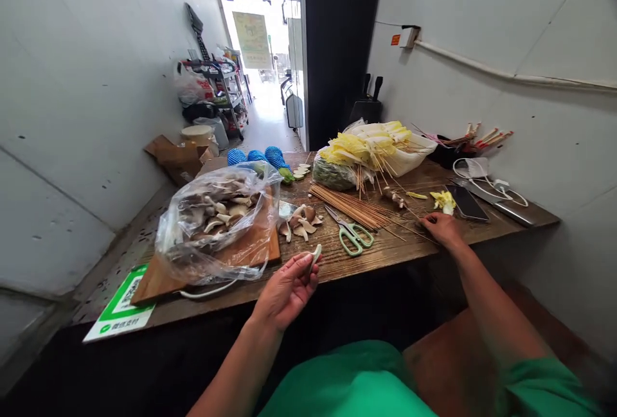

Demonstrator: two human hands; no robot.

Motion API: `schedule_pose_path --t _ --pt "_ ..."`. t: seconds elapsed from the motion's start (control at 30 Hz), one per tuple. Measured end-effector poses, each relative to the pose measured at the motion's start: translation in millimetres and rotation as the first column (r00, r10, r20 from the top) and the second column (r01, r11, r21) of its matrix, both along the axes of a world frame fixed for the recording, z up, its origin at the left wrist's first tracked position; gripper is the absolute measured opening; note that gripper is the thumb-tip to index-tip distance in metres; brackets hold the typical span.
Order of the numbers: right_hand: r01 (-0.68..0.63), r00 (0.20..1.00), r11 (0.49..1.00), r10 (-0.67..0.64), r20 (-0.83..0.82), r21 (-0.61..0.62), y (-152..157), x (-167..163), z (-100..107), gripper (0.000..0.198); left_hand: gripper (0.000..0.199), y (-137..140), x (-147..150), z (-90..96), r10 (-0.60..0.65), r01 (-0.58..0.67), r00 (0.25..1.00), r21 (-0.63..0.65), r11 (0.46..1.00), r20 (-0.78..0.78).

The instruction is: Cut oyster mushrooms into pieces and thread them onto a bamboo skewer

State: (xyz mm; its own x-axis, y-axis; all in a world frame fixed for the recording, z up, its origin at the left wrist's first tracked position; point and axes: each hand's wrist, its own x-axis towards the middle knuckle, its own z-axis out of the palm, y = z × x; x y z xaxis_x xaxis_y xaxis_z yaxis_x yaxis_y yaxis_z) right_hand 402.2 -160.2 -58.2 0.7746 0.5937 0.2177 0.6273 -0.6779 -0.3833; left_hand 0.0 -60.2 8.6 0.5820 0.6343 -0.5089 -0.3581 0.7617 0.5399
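Near the table's front edge, my left hand (293,285) pinches a pale piece of oyster mushroom (315,254) between thumb and fingers. Farther right, my right hand (444,229) is closed on a thin wooden skewer (411,211); brownish mushroom pieces (396,198) sit at its far end. Between the hands lie green-handled scissors (354,237), partly open, beside a bundle of bare skewers (349,206). A small pile of loose oyster mushrooms (301,221) rests just beyond my left hand. More mushrooms (226,208) fill a clear plastic bag (180,237) on a wooden board (270,243).
Skewered yellow cabbage leaves (371,147) are heaped in a white container (419,155) at the back. A phone (465,203), a cable (504,192) and a leaf scrap (443,201) lie at right. Blue mesh bundles (258,157) and a green-white sign (120,306) are at left.
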Motion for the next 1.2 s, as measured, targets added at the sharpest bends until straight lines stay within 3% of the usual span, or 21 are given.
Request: schedule_pose_path --t 0.2,0.27,0.33,0.4,0.5,0.53,0.6,0.73,0.97,1.2 --pt "-0.023 0.999 0.999 0.021 0.028 0.048 -10.8 -16.3 13.4 0.03 0.012 6.8 1.8 -6.3 0.074 -0.075 0.997 -0.017 0.997 -0.007" --pt "-0.003 0.997 0.991 -0.007 0.074 0.136 -21.4 -39.1 21.3 0.038 0.013 7.8 2.4 -6.8 0.092 -0.092 0.996 -0.01 0.996 -0.007" --pt "-0.062 0.992 0.943 0.022 0.125 0.327 -33.3 -78.0 25.3 0.043 0.013 6.7 2.6 -6.5 0.093 -0.093 0.996 -0.003 0.996 0.003" --pt "-0.268 0.96 0.891 0.279 0.023 0.366 -44.1 -128.4 23.3 0.042 0.012 4.8 3.0 -6.7 0.09 -0.09 0.996 -0.002 0.996 0.007" --pt "-0.56 0.745 0.747 0.643 -0.177 0.358 -53.4 -202.7 12.2 0.039 0.009 2.8 3.7 -9.4 0.104 -0.104 0.995 -0.007 0.995 -0.004" --pt "-0.626 0.669 0.691 0.714 -0.206 0.361 -54.1 -221.9 7.9 0.039 0.009 2.4 3.6 -10.9 0.115 -0.115 0.993 -0.005 0.993 -0.009" --pt "-0.687 0.594 0.625 0.777 -0.21 0.37 -52.6 -247.8 1.0 0.041 0.007 1.9 2.5 -13.9 0.135 -0.135 0.991 0.003 0.991 -0.013" --pt "-0.741 0.57 0.595 0.802 -0.178 0.312 -49.1 -260.3 -0.4 0.047 0.006 2.5 -2.7 -17.6 0.184 -0.184 0.983 0.024 0.983 0.003" --pt "-0.755 0.561 0.563 0.82 -0.112 0.336 -63.0 -263.2 13.9 0.048 0.006 6.8 -6.2 -18.2 0.232 -0.23 0.972 0.052 0.972 -0.027" --pt "-0.736 0.568 0.577 0.811 -0.141 0.354 -67.2 -262.3 16.9 0.048 0.006 7.4 -2.7 -15.2 0.204 -0.201 0.978 0.064 0.978 -0.042"
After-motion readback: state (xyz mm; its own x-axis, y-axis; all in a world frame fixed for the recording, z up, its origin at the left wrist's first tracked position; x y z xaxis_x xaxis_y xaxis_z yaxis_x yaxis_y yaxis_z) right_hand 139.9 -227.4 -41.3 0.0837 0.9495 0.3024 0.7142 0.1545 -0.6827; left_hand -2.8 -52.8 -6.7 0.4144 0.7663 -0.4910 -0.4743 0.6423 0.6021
